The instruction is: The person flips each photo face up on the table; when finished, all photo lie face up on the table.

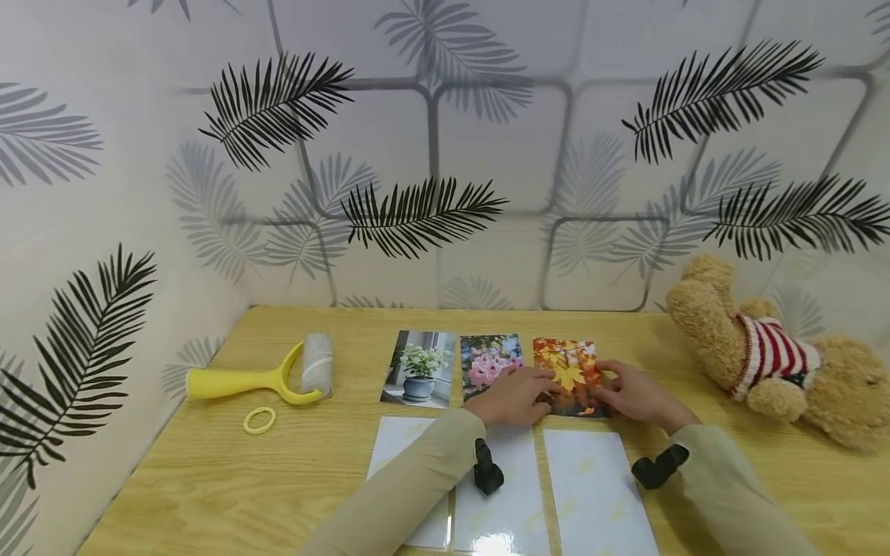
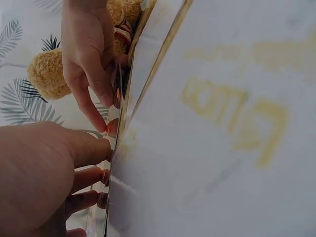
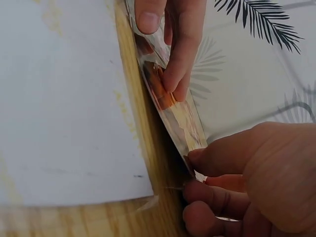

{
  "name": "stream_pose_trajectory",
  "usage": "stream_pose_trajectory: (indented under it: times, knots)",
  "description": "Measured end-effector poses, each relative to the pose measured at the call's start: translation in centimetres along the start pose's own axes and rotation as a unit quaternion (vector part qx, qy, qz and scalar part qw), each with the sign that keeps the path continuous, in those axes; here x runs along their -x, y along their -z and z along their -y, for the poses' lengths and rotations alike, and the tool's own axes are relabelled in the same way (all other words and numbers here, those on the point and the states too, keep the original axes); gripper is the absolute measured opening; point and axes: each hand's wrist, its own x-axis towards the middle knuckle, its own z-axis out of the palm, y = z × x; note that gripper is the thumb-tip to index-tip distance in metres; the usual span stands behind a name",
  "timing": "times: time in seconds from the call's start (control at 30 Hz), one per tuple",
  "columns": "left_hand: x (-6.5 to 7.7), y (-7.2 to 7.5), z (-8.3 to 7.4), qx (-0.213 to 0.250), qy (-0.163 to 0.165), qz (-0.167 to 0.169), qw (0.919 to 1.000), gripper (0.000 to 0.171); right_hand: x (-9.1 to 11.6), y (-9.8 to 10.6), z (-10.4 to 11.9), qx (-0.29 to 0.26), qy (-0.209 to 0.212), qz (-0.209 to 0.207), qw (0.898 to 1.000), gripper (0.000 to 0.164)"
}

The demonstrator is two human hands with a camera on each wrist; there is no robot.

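Leaf photo (image 1: 565,363): lies on the counter (image 1: 334,463) between the two hands. Long axis runs away from the person toward the wall (image 1: 501,270), far end leaning slightly left; one short edge faces the person.

Right hand (image 1: 636,394): pinches the photo's right edge, thumb above and fingers below. Left hand (image 1: 514,395): fingers extended and relaxed, fingertips resting on the photo's left side; no grip observed.

Flower photo (image 1: 490,363): just beyond the left hand, which covers its near right corner; long axis also points toward the wall. Plant photo (image 1: 419,371): left of that, same direction, printed pot at the end nearer the person.

Three white sheets (image 1: 598,494) lie side by side on the near side of the hands, long axes running away from the person.

Well left of the left hand: yellow-handled roller (image 1: 236,382), handle pointing left, and a yellow ring (image 1: 259,432) nearer the person. Right of the right hand: a teddy bear (image 1: 775,351) in a striped sweater, lying down.
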Motion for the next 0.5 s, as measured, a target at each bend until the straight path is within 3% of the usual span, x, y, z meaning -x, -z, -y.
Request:
stream_pose_trajectory:
  times: [0.2, 0.5]
  knots:
    - [-0.09, -0.20, 0.01, 0.001, 0.003, 0.008, 1.0000, 0.040, -0.03, -0.24, 0.02, 0.040, -0.005, -0.032, 0.999, 0.056]
    - [0.09, -0.37, -0.05, 0.057, 0.004, 0.018, 0.9982, 0.047, 0.10, -0.45, 0.41, 0.087, -0.021, -0.062, 0.994, 0.056]
